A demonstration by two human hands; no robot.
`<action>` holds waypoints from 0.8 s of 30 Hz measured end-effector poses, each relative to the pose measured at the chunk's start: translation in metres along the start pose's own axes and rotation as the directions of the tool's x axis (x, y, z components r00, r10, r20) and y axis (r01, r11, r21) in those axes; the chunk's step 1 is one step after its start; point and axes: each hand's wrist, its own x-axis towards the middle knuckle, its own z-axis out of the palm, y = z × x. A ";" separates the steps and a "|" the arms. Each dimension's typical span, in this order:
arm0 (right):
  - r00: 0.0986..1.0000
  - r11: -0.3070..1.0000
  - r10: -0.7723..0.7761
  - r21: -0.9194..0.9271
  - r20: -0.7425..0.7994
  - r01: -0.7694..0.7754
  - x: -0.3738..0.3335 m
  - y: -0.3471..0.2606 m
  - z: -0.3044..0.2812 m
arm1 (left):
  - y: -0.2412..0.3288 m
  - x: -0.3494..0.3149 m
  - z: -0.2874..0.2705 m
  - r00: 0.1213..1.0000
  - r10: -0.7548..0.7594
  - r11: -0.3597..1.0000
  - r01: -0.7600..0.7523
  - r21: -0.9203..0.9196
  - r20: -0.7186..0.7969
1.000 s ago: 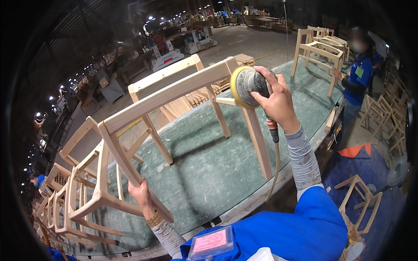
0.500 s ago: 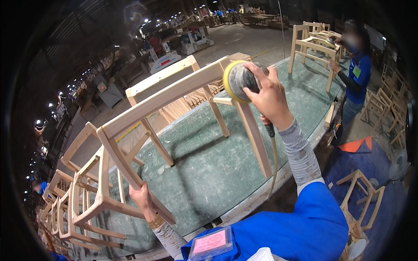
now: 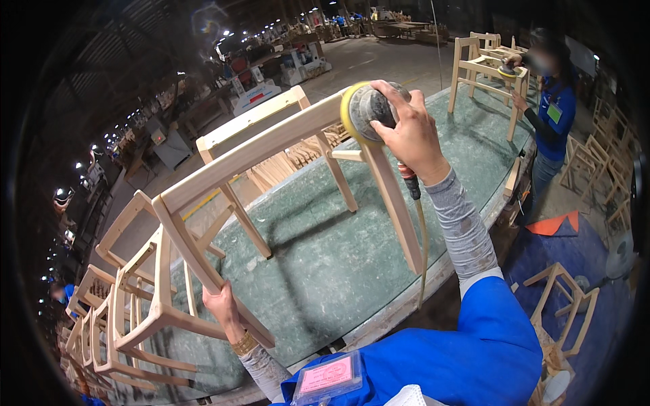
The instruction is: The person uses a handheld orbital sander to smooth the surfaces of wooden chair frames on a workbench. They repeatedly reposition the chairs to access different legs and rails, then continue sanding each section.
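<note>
The right hand [image 3: 414, 132] is wrapped over a grey, round-bodied power sander [image 3: 374, 111] with a yellow-edged disc, set at the corner of a pale wooden chair frame [image 3: 257, 150] just left of that hand. Lower left, the left hand [image 3: 223, 312] grips one leg. Beneath both spreads a scuffed green tabletop [image 3: 332, 271]. This looks like sanding the corner; the next move likely calls for a level disc and steady left grip. The sander hides the disc's working face.
</note>
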 end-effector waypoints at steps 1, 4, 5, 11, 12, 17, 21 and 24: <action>1.000 1.000 0.009 0.013 -0.014 -0.009 -0.003 0.000 -0.002 | 0.000 -0.001 -0.001 1.000 -0.011 1.000 0.011 -0.009 0.001; 0.998 0.998 0.060 0.010 0.012 -0.060 -0.012 0.007 -0.004 | 0.003 -0.003 0.002 0.999 -0.034 0.999 0.034 -0.031 0.001; 0.998 0.998 0.068 0.003 0.018 -0.068 -0.014 0.002 -0.008 | 0.002 -0.003 0.001 0.999 -0.033 0.999 0.033 -0.025 0.001; 0.999 0.998 0.041 -0.041 -0.004 -0.041 -0.006 -0.007 -0.010 | -0.005 -0.005 -0.002 1.000 -0.019 1.000 0.018 -0.014 -0.006; 0.999 0.999 0.047 -0.028 0.003 -0.046 -0.013 -0.007 -0.010 | -0.004 -0.006 -0.002 1.000 -0.029 1.000 0.029 -0.002 -0.011; 0.999 0.999 0.045 -0.026 0.008 -0.045 -0.013 -0.011 -0.013 | -0.002 -0.007 0.000 0.999 -0.024 0.999 0.023 -0.022 -0.022; 0.998 0.998 0.055 -0.002 -0.028 -0.056 -0.011 -0.005 -0.011 | -0.001 -0.010 0.001 0.999 -0.005 0.999 0.003 -0.041 -0.049; 0.995 0.995 0.099 0.028 -0.022 -0.099 -0.012 0.004 -0.014 | -0.001 -0.012 -0.002 1.000 -0.011 0.999 0.010 -0.049 -0.016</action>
